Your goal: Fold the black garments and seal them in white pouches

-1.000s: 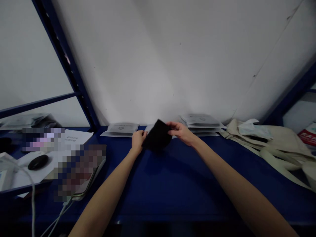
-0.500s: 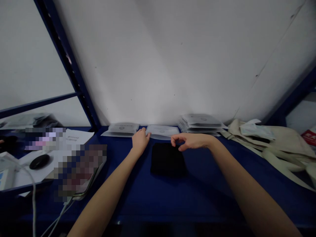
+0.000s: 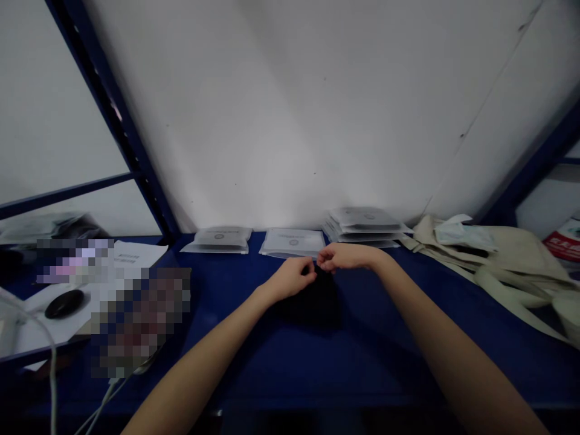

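Note:
A black folded piece, apparently cloth (image 3: 312,305), lies on the blue table in front of me. My left hand (image 3: 292,279) reaches over its far left part, thumb and fingers closed in a pinch at the far edge. Close beside it, my right hand (image 3: 347,257) pinches at the same far edge from the right, fingers curled. The black material rises to the fingertips of both hands. Just behind them rests a frosted plastic zip bag (image 3: 293,240) with a printed label, lying flat.
More frosted bags (image 3: 218,237) lie at the back left, and a stack of them (image 3: 367,220) at the back right. Beige cloth bags (image 3: 512,254) cover the right side. Papers, a black mouse (image 3: 64,304), a blurred-out phone (image 3: 145,320) and white cables (image 3: 53,374) are at left.
My left hand has moved from the frosted bag at the back to the black cloth's far edge, beside my right hand. The right hand's fingers have closed at that edge.

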Demonstrator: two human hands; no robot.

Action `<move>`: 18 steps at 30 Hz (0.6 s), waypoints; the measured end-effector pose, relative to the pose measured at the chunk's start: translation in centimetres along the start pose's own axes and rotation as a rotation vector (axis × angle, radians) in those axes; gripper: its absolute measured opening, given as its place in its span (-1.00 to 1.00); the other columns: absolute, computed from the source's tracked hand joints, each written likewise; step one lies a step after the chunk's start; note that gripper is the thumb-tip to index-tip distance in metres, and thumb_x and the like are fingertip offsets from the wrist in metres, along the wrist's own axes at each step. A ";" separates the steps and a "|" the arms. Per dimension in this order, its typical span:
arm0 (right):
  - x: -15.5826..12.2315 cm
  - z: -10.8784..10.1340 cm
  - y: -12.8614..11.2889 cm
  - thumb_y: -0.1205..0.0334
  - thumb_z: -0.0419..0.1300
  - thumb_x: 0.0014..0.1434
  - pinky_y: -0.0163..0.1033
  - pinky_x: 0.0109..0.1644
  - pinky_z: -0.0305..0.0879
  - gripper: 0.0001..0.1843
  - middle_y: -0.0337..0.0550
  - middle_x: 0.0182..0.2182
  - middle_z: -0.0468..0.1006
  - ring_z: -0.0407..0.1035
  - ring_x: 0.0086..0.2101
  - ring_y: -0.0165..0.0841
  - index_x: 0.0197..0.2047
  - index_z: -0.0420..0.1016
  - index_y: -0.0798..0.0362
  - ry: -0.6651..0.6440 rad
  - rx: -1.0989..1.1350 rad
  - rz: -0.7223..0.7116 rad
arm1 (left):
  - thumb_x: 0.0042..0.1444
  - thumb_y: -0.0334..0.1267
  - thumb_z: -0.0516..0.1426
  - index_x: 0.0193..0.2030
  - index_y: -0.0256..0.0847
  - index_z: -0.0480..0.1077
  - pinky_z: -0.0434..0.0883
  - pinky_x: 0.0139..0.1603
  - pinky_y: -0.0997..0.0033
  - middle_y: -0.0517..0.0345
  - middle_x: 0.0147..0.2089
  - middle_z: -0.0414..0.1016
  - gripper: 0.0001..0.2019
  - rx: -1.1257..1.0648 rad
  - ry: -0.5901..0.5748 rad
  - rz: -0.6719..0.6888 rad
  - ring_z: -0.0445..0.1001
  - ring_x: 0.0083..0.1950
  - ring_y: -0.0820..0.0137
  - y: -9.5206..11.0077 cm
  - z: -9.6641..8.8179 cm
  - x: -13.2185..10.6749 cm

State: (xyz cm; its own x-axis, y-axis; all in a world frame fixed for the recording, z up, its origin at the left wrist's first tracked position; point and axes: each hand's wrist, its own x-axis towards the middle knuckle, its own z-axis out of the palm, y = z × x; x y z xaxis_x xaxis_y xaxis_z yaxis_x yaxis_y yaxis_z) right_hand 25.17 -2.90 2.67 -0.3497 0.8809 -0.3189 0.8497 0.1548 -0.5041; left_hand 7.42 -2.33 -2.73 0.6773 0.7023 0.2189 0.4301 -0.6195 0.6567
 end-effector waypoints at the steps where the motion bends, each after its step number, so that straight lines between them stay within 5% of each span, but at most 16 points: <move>1: 0.1 0.0 -0.1 0.42 0.06 -0.08 -0.33 -0.34 0.21 -0.82 -0.21 -0.43 0.50 0.35 -0.40 -0.39 -0.38 0.42 0.06 0.058 -0.026 -0.003 | 0.01 -0.36 0.05 -0.50 -0.22 0.29 0.22 -0.37 0.49 0.27 -0.52 0.28 -0.90 -0.070 0.026 -0.039 0.24 -0.45 0.48 -0.1 -0.3 0.1; 6: 0.2 0.4 -1.0 0.43 0.12 -0.11 -0.28 -0.24 0.25 -0.70 -0.11 -0.24 0.55 0.40 -0.25 -0.28 -0.24 0.47 0.05 0.078 -0.150 -0.008 | -0.07 -0.40 0.04 -0.45 -0.21 0.26 0.16 -0.47 0.56 0.34 -0.55 0.23 -0.97 -0.517 0.095 -0.281 0.21 -0.51 0.55 -0.3 -2.6 0.2; 9: 0.2 1.0 -1.7 0.35 0.17 -0.12 -0.27 -0.23 0.25 -0.64 -0.11 -0.20 0.54 0.39 -0.23 -0.24 -0.17 0.47 0.06 0.050 -0.180 -0.079 | -0.09 -0.43 0.01 -0.31 -0.21 0.35 0.24 -0.43 0.57 0.27 -0.46 0.36 -0.81 -0.730 0.106 -0.362 0.33 -0.45 0.52 -0.6 -4.2 0.0; 13: 0.3 1.9 -2.4 0.44 0.08 -0.13 -0.30 -0.36 0.19 -0.62 -0.15 -0.30 0.54 0.37 -0.33 -0.30 -0.20 0.49 0.04 0.029 -0.192 -0.105 | -0.03 -0.40 -0.04 -0.21 -0.27 0.44 0.31 -0.39 0.53 0.16 -0.41 0.45 -0.71 -0.790 0.127 -0.398 0.41 -0.40 0.46 -1.1 -6.4 -0.5; 18: 0.8 2.5 -2.5 0.43 0.08 -0.13 -0.32 -0.46 0.09 -0.81 -0.20 -0.47 0.46 0.28 -0.46 -0.37 -0.42 0.44 0.03 0.026 -0.232 -0.056 | 0.09 -0.09 0.05 -0.33 -0.28 0.52 0.32 -0.41 0.46 0.11 -0.49 0.48 -0.67 -0.694 0.063 -0.454 0.41 -0.44 0.40 -1.1 -7.6 -1.0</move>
State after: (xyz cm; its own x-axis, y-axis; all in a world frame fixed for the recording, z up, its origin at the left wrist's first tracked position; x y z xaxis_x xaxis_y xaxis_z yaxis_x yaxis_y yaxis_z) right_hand 21.81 -3.70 1.66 -0.3909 0.8788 -0.2738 0.8982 0.2994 -0.3218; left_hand 1.73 0.28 1.76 0.4830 0.8629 -0.1485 0.1737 0.0717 0.9822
